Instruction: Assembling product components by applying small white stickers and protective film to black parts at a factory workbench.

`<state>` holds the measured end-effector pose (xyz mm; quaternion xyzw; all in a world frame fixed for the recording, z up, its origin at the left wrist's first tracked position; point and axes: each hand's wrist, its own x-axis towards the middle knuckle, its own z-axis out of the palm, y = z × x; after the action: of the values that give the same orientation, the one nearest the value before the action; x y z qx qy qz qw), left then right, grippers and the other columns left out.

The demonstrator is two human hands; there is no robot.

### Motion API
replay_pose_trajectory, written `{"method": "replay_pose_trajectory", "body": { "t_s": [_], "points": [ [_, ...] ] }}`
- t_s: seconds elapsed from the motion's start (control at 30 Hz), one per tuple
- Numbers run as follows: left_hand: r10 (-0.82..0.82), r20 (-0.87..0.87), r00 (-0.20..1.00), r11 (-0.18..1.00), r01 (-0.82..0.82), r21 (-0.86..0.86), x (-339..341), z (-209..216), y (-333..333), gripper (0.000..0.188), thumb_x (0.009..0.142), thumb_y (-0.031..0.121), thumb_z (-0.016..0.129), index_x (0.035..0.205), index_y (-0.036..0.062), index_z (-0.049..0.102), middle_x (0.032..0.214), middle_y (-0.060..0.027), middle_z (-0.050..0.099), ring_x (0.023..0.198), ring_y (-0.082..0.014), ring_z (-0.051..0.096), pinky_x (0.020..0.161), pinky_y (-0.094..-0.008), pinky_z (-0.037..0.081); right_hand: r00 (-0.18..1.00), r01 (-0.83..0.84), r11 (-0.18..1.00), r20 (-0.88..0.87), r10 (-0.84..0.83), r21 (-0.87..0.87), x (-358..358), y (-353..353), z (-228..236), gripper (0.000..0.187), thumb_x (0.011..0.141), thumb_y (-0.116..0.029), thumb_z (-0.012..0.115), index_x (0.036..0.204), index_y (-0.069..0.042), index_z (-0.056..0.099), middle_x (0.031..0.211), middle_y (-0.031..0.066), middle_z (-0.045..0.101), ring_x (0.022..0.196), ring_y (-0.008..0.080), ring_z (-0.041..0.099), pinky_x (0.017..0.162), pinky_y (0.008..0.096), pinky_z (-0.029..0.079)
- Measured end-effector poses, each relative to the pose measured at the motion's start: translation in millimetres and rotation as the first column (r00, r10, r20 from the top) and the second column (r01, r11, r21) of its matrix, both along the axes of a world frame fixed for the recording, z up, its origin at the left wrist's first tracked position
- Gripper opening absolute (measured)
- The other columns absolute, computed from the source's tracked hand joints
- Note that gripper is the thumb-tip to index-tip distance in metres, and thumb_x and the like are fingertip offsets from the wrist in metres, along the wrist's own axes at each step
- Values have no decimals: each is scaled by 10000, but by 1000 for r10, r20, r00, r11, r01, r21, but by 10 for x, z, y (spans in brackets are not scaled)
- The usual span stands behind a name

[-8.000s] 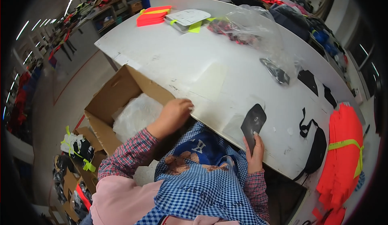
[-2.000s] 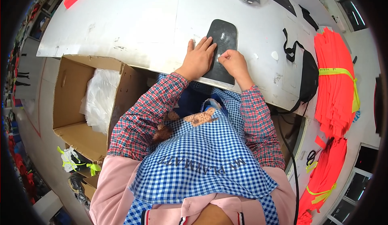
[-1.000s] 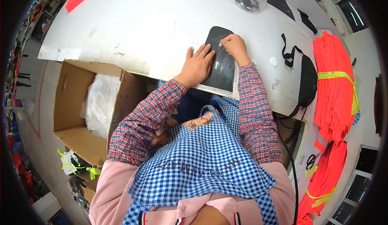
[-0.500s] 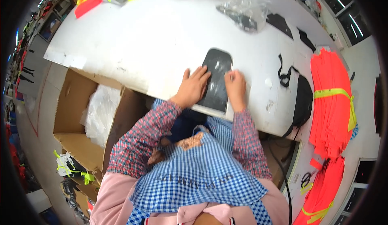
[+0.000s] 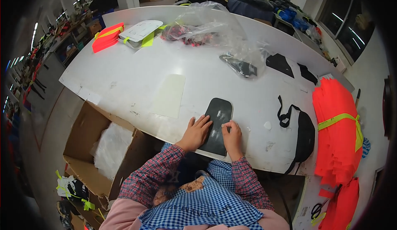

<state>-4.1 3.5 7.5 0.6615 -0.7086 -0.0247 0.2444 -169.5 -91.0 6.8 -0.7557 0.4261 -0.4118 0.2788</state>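
Note:
A black panel (image 5: pixel 217 124) with a rounded far end lies flat on the white table in front of me, a thin pale border showing along its right side. My left hand (image 5: pixel 194 134) rests on its left edge, fingers stretched out and touching the surface. At the right edge, my right hand (image 5: pixel 233 138) is closed in a pinch, thumb against fingertips. Whatever the pinch holds is too small to make out. Left of the panel lies a cream-coloured sheet (image 5: pixel 169 94), apart from both hands.
Clear plastic bags (image 5: pixel 215 27) lie along the back of the table (image 5: pixel 128 73). A black pouch with a strap (image 5: pixel 304 135) and a strapped orange fabric stack (image 5: pixel 337 126) are at right. An opened cardboard box (image 5: pixel 93 137) stands below the left edge.
The view has tilted up, so the table sits lower and its back wall shows. The cream sheet, lost in glare before, is now visible. Both hands stay at the panel's edges.

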Motion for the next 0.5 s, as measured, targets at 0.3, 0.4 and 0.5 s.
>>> {"method": "replay_pose_trajectory", "body": {
  "t_s": [0.3, 0.4, 0.5],
  "points": [
    [-11, -31, 999, 999, 10, -40, 77, -35, -53, 458, 913, 129, 534, 1361, 49, 484, 1459, -161, 437, 1380, -330, 381, 1107, -562, 272, 906, -8, 953, 406, -122, 304, 148, -86, 84, 172, 836, -136, 715, 927, -7, 648, 1058, 175, 676, 885, 303, 668, 802, 384, 517],
    [-9, -51, 999, 999, 7, -42, 70, -15, -38, 458, 907, 122, 542, 1356, 51, 486, 1449, -159, 446, 1369, -329, 395, 1109, -557, 271, 955, -46, 930, 289, -66, 364, 143, -49, 111, 187, 831, -163, 716, 917, -9, 654, 989, 163, 695, 835, 292, 676, 761, 377, 520],
    [-1, -46, 999, 999, -1, -45, 68, 8, -25, 454, 909, 122, 546, 1354, 52, 484, 1440, -159, 454, 1350, -329, 414, 1110, -551, 272, 985, -168, 935, 79, 151, 314, 92, -4, 85, 201, 834, -203, 707, 903, -19, 661, 902, 143, 705, 829, 281, 678, 749, 374, 515]
  ]
}}
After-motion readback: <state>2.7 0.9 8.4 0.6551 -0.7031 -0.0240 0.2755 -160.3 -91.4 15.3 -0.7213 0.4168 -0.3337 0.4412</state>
